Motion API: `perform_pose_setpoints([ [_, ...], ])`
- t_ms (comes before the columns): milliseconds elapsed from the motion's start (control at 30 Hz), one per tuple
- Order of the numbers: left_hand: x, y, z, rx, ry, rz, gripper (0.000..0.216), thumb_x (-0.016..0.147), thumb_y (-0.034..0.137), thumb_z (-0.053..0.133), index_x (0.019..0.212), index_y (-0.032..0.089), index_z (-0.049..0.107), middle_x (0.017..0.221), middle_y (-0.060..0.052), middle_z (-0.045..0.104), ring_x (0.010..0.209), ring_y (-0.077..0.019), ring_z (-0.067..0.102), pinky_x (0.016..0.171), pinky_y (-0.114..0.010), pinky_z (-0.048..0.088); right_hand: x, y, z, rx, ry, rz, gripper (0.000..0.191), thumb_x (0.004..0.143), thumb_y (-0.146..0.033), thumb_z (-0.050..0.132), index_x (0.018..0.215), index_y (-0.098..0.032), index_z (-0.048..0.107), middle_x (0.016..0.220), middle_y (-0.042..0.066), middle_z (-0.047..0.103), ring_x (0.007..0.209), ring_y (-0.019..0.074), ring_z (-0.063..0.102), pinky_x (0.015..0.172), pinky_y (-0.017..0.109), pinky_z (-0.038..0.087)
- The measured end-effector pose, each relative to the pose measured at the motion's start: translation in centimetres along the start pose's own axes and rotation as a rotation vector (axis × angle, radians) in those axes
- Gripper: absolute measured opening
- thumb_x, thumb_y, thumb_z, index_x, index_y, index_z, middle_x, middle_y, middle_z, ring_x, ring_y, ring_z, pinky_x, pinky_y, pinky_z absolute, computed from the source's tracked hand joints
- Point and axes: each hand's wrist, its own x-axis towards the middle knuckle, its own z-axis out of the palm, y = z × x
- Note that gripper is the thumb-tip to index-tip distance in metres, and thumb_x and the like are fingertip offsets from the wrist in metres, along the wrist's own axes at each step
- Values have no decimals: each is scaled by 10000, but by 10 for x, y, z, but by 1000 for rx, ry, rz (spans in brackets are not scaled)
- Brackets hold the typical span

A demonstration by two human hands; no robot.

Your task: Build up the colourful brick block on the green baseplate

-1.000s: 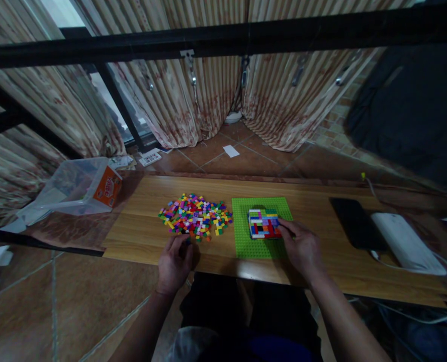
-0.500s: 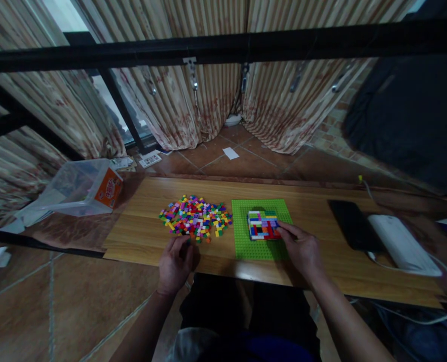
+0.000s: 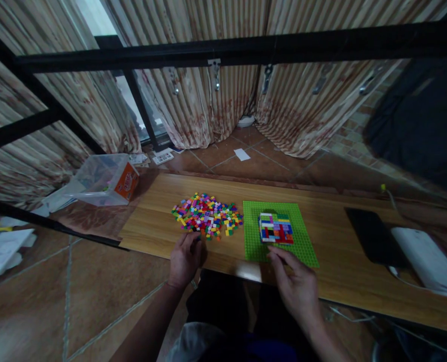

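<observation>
A pile of small coloured bricks (image 3: 207,219) lies on the wooden board (image 3: 332,236). To its right a green baseplate (image 3: 306,246) carries a low block of many-coloured bricks (image 3: 275,228). My left hand (image 3: 184,258) rests at the board's near edge, its curled fingertips touching the near side of the pile. My right hand (image 3: 297,285) hovers at the near edge of the baseplate, apart from the built block, fingers loosely bent; whether it holds a brick is hidden.
A clear plastic box with an orange label (image 3: 106,180) lies at the far left. A black phone (image 3: 374,235) and a white device (image 3: 429,261) with a cable sit at the right. A black metal frame (image 3: 223,50) crosses overhead; curtains hang behind.
My right hand has drawn back from the side of the built block to the baseplate's near edge. The view has shifted, and my left hand stays at the pile.
</observation>
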Motion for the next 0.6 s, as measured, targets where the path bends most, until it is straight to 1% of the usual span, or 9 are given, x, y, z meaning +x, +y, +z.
perform_pose_setpoints([
  [133, -1, 2, 0, 4, -1, -2, 165, 873, 227, 535, 1015, 203, 616, 984, -64, 654, 904, -180, 636, 812, -312, 534, -12, -13, 28, 29, -156, -65, 223, 920, -312, 510, 995, -233, 704, 957, 56, 740, 868, 202, 701, 767, 312, 554],
  [233, -2, 2, 0, -2, -3, 4, 169, 874, 206, 527, 1016, 197, 616, 980, -66, 653, 903, -178, 633, 817, -311, 530, -13, -18, 43, 12, -219, -119, 221, 928, -277, 493, 990, -230, 699, 908, 49, 732, 824, 189, 698, 731, 295, 548],
  [333, -2, 2, 0, -14, -7, 4, 178, 872, 197, 529, 1029, 194, 614, 981, -68, 652, 915, -177, 632, 831, -308, 526, -4, -22, 53, -34, -241, -162, 220, 927, -244, 476, 982, -223, 687, 899, 47, 720, 818, 184, 692, 726, 291, 537],
  [467, -2, 2, 0, -24, -7, -3, 186, 879, 204, 523, 1042, 195, 612, 1015, -75, 650, 935, -180, 632, 833, -302, 523, 13, -21, 65, -149, -246, -187, 242, 919, -209, 444, 1010, -200, 668, 945, 67, 704, 860, 194, 676, 777, 316, 525],
  [600, -2, 2, 0, -27, -3, 0, 184, 878, 205, 523, 1040, 198, 610, 994, -69, 649, 914, -174, 634, 821, -295, 522, 31, -18, 78, -282, -244, -198, 256, 901, -207, 452, 1037, -167, 665, 964, 92, 687, 890, 219, 653, 808, 339, 509],
])
